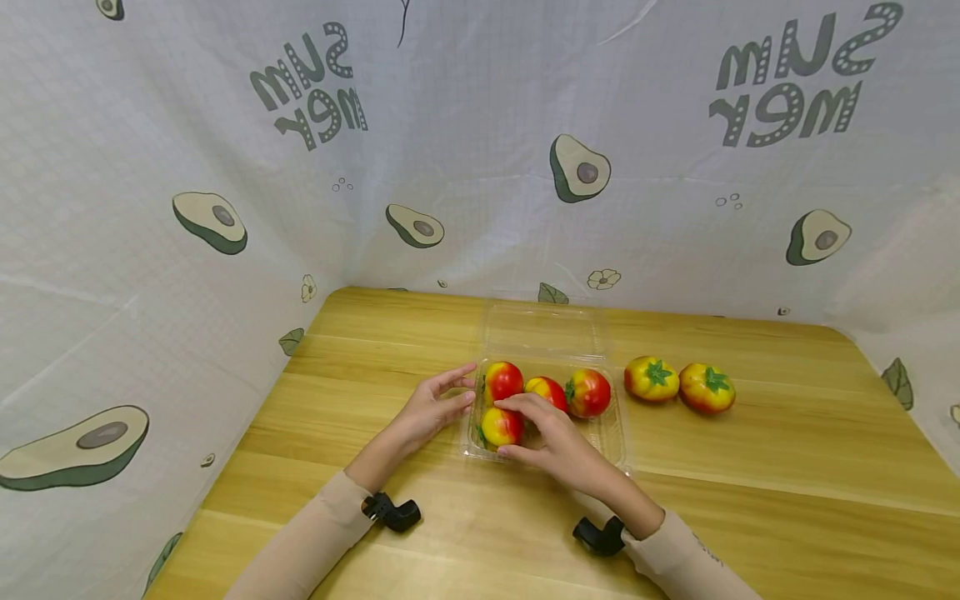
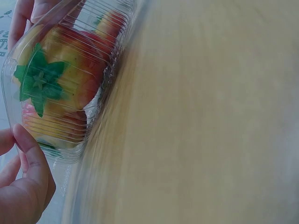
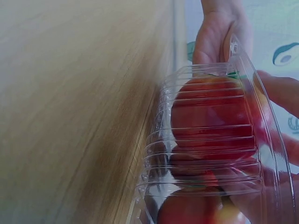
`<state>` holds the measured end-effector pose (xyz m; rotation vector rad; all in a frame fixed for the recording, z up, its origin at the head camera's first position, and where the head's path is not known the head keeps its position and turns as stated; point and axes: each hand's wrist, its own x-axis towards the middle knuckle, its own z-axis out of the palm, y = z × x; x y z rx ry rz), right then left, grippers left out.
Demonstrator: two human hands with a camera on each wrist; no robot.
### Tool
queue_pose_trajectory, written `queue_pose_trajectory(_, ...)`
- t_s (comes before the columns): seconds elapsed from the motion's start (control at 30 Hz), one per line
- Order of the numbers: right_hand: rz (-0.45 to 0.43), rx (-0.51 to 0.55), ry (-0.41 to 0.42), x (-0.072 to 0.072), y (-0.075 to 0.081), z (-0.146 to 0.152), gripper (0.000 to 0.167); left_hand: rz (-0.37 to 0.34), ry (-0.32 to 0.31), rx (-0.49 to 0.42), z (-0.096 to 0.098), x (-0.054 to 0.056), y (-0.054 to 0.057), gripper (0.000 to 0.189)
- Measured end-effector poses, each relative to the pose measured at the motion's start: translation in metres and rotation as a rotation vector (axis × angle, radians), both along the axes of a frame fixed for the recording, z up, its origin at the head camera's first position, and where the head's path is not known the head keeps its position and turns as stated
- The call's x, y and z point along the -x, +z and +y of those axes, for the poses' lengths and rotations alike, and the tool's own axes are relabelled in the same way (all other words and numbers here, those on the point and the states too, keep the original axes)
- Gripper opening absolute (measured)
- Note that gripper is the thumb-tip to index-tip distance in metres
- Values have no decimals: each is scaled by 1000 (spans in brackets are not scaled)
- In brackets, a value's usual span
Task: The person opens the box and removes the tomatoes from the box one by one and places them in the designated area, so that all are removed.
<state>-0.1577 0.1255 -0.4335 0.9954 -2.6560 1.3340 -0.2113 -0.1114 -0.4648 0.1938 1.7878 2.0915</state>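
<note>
A clear plastic clamshell box (image 1: 603,437) holds several red-and-yellow fruits with green star-shaped leaves. My right hand (image 1: 558,442) reaches over its front edge, thumb and fingers on either side of the front-left fruit (image 1: 501,427), which sits in the box. Behind that one lies another fruit (image 1: 503,382), and two more are to the right, one partly hidden by my right hand. At the box's left side is my left hand (image 1: 427,408), fingers extended and fingertips at the rim. The left wrist view shows a green leaf (image 2: 39,79) through the ribbed wall.
Two more fruits stand on the wooden table (image 1: 787,450) right of the box, a left one (image 1: 651,379) and a right one (image 1: 707,388). The box's lid (image 1: 543,329) lies folded back toward the avocado-print curtain (image 1: 480,167). Black wrist cameras sit on both forearms.
</note>
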Motion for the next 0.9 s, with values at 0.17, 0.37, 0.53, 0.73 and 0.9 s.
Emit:
queue_pose_trajectory(0.17,2,-5,1,1,-1,0,55,-2,-7,0,0,0,0,54)
queue_pose_trajectory(0.37,7,-21,5,2,-2,0,55,7,-16,-4,-1,1,-2,55)
queue_pose_trajectory(0.53,11,-25,8,2,-1,1,54,14,-15,-5,-1,1,-2,55)
queue_pose_trajectory(0.73,11,-24,5,2,0,2,53,15,-17,-12,-1,1,-2,55)
queue_pose_trajectory(0.9,24,-10,-11,0,0,2,54,13,-18,-16,-1,0,-2,55)
